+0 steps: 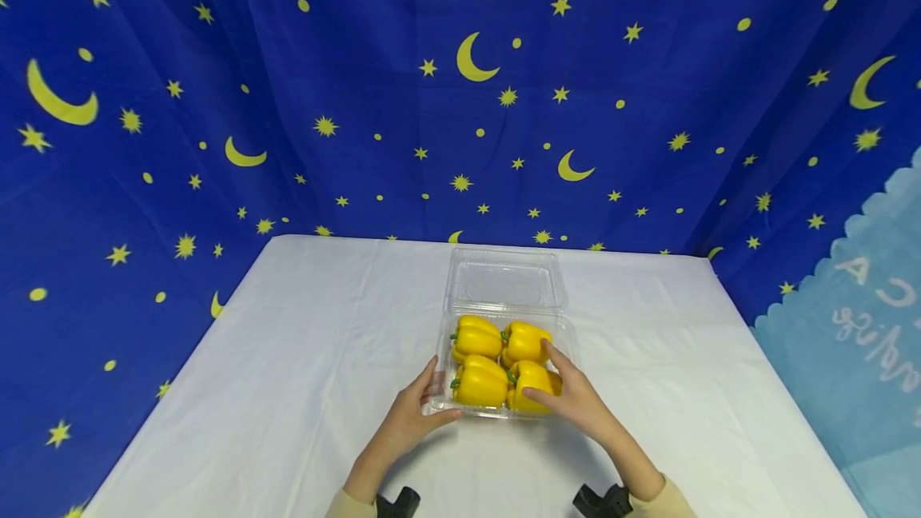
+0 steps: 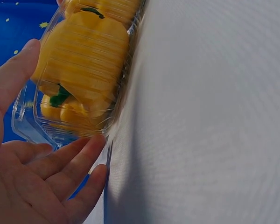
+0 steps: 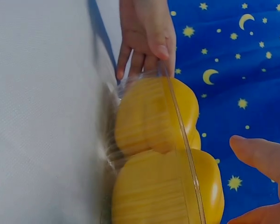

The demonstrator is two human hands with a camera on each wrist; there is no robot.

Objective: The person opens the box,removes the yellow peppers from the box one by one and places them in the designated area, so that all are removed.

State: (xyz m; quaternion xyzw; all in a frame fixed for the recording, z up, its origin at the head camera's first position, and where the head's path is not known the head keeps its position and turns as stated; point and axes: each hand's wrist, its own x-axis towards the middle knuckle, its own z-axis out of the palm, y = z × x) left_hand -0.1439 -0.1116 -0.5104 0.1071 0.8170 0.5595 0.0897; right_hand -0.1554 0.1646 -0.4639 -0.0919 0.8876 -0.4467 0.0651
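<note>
Several yellow bell peppers (image 1: 480,381) with green stems sit two by two in a clear plastic clamshell box (image 1: 496,413). Its lid (image 1: 509,278) lies folded back on the far side. My left hand (image 1: 410,414) is at the box's left end, its fingers extended along the wall and its thumb by the near corner. My right hand (image 1: 576,400) is over the right end, thumb and forefinger spread above the front right pepper (image 1: 528,380). In the right wrist view the right thumb (image 3: 256,151) stands apart from the peppers. Its other fingers are mostly hidden.
A white cloth (image 1: 324,342) covers the table under the box. Behind it hangs a blue curtain (image 1: 403,102) with yellow stars and moons. A light blue panel with white lettering (image 1: 856,326) is at the right edge.
</note>
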